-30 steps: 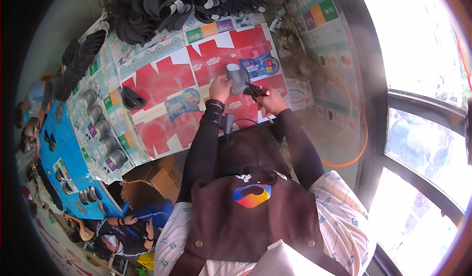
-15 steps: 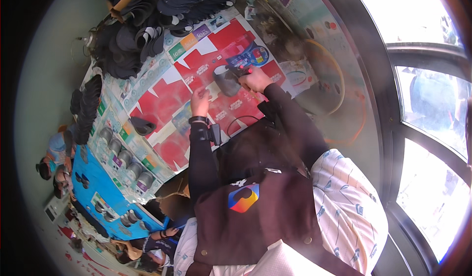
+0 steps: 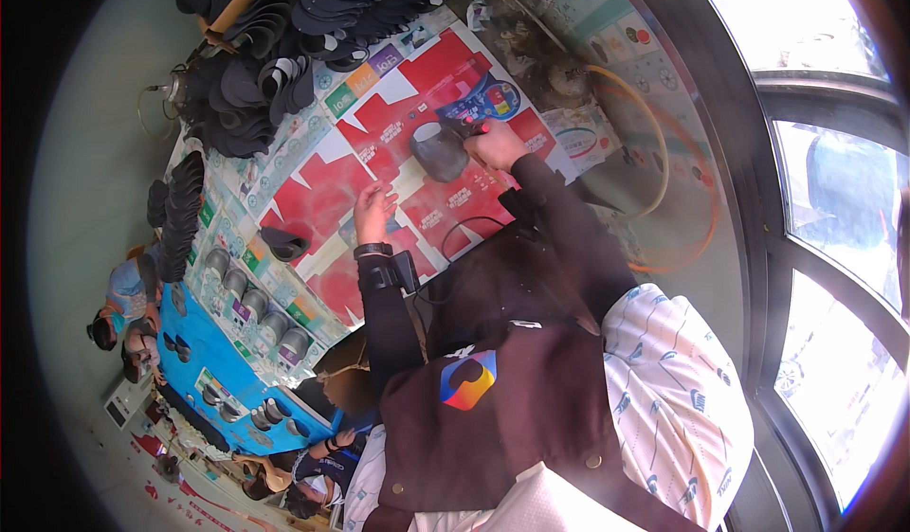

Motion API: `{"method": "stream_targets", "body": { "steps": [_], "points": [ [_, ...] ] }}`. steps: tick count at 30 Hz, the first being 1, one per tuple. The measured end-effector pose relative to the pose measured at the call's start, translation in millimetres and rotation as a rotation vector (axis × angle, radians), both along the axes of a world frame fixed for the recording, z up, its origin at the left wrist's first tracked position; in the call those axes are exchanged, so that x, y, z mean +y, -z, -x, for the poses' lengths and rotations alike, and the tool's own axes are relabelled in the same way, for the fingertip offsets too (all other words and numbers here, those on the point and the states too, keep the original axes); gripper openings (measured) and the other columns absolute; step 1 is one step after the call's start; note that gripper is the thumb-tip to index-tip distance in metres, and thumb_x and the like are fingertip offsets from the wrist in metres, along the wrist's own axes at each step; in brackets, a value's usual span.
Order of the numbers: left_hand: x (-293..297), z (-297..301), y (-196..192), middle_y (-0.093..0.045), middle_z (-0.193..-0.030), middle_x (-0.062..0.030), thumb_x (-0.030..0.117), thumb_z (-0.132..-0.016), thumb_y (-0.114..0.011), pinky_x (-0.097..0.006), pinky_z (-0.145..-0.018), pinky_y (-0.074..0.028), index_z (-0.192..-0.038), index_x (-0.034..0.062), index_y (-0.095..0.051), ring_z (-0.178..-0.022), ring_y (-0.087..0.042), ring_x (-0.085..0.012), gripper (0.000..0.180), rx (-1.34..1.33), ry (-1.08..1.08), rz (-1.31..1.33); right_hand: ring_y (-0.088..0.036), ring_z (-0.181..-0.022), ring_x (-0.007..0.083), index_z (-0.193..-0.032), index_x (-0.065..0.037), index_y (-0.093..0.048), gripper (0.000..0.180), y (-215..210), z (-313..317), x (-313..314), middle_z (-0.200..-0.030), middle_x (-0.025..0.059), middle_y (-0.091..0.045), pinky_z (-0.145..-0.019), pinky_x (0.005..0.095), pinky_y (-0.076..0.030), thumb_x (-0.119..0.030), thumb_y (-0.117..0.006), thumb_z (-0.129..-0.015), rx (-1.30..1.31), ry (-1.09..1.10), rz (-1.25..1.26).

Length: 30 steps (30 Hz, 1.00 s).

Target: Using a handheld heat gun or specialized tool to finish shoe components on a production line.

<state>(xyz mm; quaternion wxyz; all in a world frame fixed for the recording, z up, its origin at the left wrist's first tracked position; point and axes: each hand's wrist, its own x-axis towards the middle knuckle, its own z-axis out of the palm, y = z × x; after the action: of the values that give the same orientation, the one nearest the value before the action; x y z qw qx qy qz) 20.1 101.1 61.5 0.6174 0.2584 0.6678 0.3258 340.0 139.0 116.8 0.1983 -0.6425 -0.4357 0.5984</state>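
Observation:
My right hand [image 3: 499,146] is closed around a dark hand tool with red ends [image 3: 476,128]; its kind is partly hidden by my fingers. Just left of this tool sits a grey, rounded, cup-like piece [image 3: 439,153], over the red printed cardboard [image 3: 417,212]. Whether the tool touches it I cannot tell. My left hand [image 3: 373,212] is held a little above the cardboard, left of the grey piece. Its fingers are loosely bent and apart, with nothing visible in them. A dark curved shoe piece [image 3: 283,244] lies farther left, by the cardboard's edge.
Black shoe pieces [image 3: 248,96] are heaped at the far left. Several grey rounded pieces [image 3: 254,303] stand in a row along the left edge. An orange hose [image 3: 709,205] loops at the right by the wall. People [image 3: 133,290] are by a blue table [image 3: 204,366].
My left hand has shifted left and slightly down, away from the grey piece. My right hand has moved slightly right and up, still holding the tool. The view has also shifted a little.

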Motion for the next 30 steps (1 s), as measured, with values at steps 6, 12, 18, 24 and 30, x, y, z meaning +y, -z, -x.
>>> {"method": "stream_targets", "body": {
  "steps": [6,12,18,24,30],
  "points": [
    [0.6,-5.8,-2.4,-0.067,-0.123,-0.0112,0.020,-0.101,-0.061,-0.035,-0.089,-0.051,-0.129,0.0071,-0.058,-0.106,-0.068,-0.0232,0.031,-0.032,-0.020,0.014,-0.055,-0.049,0.0168,-0.066,0.000,-0.062,0.017,-4.3,-0.4,4.3,-0.055,0.0071,-0.058,-0.048,0.0326,-0.040,-0.013,-0.064,-0.076,0.124,0.040,0.037],
    [6.1,-4.9,-0.2,-0.069,-0.118,-0.0100,0.019,-0.102,-0.060,-0.031,-0.082,-0.052,-0.126,0.0062,-0.060,-0.100,-0.069,-0.0199,0.027,-0.015,-0.031,-0.006,-0.058,-0.050,0.0177,-0.066,0.001,-0.062,0.016,-12.4,-4.4,3.3,-0.055,0.0074,-0.059,-0.050,0.0323,-0.042,-0.013,-0.064,-0.074,0.190,-0.096,0.070],
    [13.0,-14.8,-2.7,-0.070,-0.114,-0.0084,0.022,-0.100,-0.063,-0.031,-0.082,-0.050,-0.122,0.0062,-0.063,-0.097,-0.069,-0.0183,0.027,0.040,-0.012,0.006,-0.068,-0.063,0.0281,-0.083,0.002,-0.071,0.024,-15.1,-14.8,0.9,-0.071,0.0174,-0.069,-0.060,0.0397,-0.051,-0.019,-0.066,-0.073,0.003,-0.211,0.101],
    [33.6,-33.8,25.6,-0.074,-0.099,-0.0060,0.020,-0.093,-0.067,-0.027,-0.071,-0.051,-0.113,0.0020,-0.068,-0.082,-0.070,-0.0152,0.027,0.202,0.123,0.029,-0.070,-0.075,0.0356,-0.096,0.002,-0.071,0.031,-38.0,-18.9,-4.1,-0.081,0.0231,-0.070,-0.069,0.0441,-0.053,-0.022,-0.065,-0.076,-0.093,-0.192,-0.061],
    [48.0,-49.0,57.5,-0.075,-0.084,-0.0086,0.026,-0.090,-0.071,-0.029,-0.062,-0.052,-0.101,-0.0026,-0.073,-0.068,-0.070,-0.0147,0.030,0.348,0.244,-0.009,-0.068,-0.082,0.0401,-0.103,0.000,-0.068,0.033,-57.1,-41.6,-20.7,-0.088,0.0252,-0.070,-0.073,0.0459,-0.053,-0.025,-0.063,-0.082,-0.134,-0.126,-0.107]
  ]
}}
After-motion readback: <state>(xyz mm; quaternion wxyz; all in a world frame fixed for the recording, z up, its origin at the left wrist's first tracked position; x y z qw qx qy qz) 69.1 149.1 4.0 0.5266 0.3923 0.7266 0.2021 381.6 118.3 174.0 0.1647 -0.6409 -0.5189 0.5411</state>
